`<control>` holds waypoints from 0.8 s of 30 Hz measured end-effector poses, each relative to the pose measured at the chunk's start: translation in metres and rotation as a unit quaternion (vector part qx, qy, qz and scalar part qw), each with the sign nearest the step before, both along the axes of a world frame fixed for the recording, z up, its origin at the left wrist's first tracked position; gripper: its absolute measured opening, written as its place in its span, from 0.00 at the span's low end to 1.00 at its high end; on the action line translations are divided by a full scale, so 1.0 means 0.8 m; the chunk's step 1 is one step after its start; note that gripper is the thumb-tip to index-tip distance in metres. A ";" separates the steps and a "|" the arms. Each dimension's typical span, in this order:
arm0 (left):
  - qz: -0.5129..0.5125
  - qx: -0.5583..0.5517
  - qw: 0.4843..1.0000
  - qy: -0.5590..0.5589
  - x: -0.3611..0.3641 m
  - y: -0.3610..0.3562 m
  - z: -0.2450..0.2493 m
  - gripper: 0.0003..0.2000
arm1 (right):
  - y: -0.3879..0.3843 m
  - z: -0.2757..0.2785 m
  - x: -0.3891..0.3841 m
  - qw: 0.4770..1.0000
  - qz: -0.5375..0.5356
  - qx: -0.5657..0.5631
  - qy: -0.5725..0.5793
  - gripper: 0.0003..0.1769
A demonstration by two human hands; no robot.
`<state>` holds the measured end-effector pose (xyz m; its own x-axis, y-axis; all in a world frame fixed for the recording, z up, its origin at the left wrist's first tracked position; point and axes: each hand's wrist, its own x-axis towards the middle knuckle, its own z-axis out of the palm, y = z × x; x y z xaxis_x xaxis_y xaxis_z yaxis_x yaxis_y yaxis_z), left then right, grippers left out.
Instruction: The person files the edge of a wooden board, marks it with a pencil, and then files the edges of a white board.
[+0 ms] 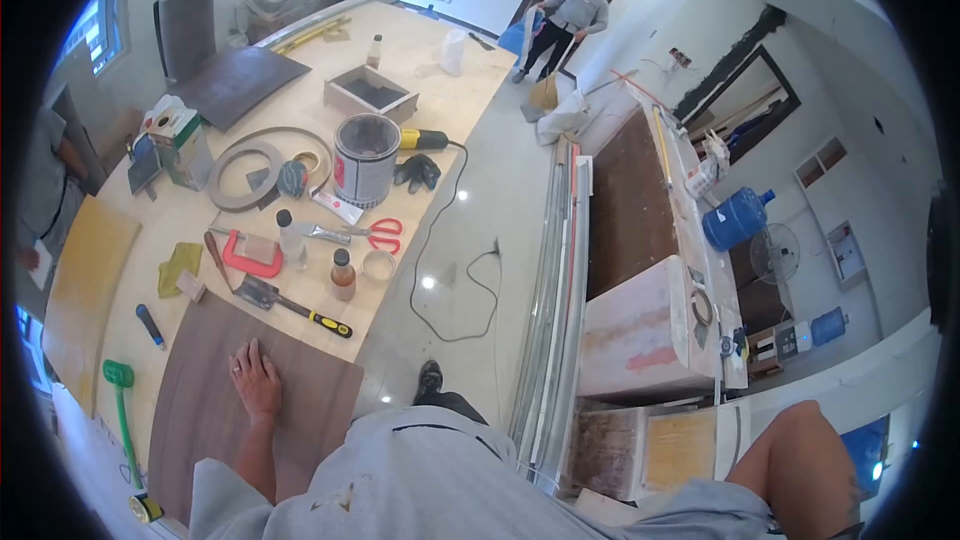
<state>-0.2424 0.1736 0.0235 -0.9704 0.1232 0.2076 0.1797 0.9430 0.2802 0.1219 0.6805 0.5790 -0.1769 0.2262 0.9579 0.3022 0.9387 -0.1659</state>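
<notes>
My left hand point(255, 380) lies flat on a dark brown wood-grain sheet point(210, 400), fingers stretched out and holding nothing. A ring shows on one finger. The sheet rests on the near part of the pale worktable. Just beyond its far edge lie a scraper with a black and yellow handle point(305, 314), a small wooden block point(190, 286) and a blue-handled tool point(150, 325). To the left is a green mallet point(118, 380). My right arm point(800, 450) is bent at the lower right, with its hand out of view.
Farther along the table stand a large paint can point(366, 165), a red clamp point(250, 255), red-handled scissors point(380, 235), small bottles point(343, 275) and a wooden box point(370, 96). A black cord point(425, 285) trails on the floor. Another person point(575, 20) stands near the doorway; another is partly visible at left.
</notes>
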 end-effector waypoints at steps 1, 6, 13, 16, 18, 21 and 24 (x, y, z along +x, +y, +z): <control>0.000 0.001 1.000 0.000 -0.003 0.000 0.000 0.24 | 0.000 -0.001 0.000 1.000 0.002 -0.004 0.000 0.10; -0.005 -0.003 1.000 0.007 -0.002 -0.001 -0.001 0.24 | -0.003 -0.007 -0.001 0.999 0.018 -0.026 -0.007 0.09; -0.012 0.014 1.000 0.013 -0.015 0.001 -0.005 0.24 | -0.002 -0.014 0.004 0.999 0.020 -0.042 -0.007 0.08; -0.013 0.005 1.000 0.009 -0.001 0.003 0.012 0.24 | -0.002 -0.003 0.009 1.000 0.012 -0.028 -0.005 0.08; -0.009 -0.002 1.000 0.014 -0.001 0.002 0.010 0.24 | -0.001 0.006 0.011 1.000 0.010 -0.016 0.004 0.08; -0.008 0.000 1.000 0.016 -0.002 0.002 0.002 0.24 | 0.001 0.019 0.012 1.000 0.009 0.003 0.023 0.08; -0.005 0.008 1.000 0.013 -0.005 0.003 0.004 0.23 | -0.001 0.031 0.005 0.999 0.026 0.014 0.044 0.08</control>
<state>-0.2462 0.1763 0.0265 -0.9631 0.1303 0.2354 0.1976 0.9364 0.2899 0.1258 0.6795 0.6038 -0.1026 0.1914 0.9761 0.2383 0.9575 -0.1627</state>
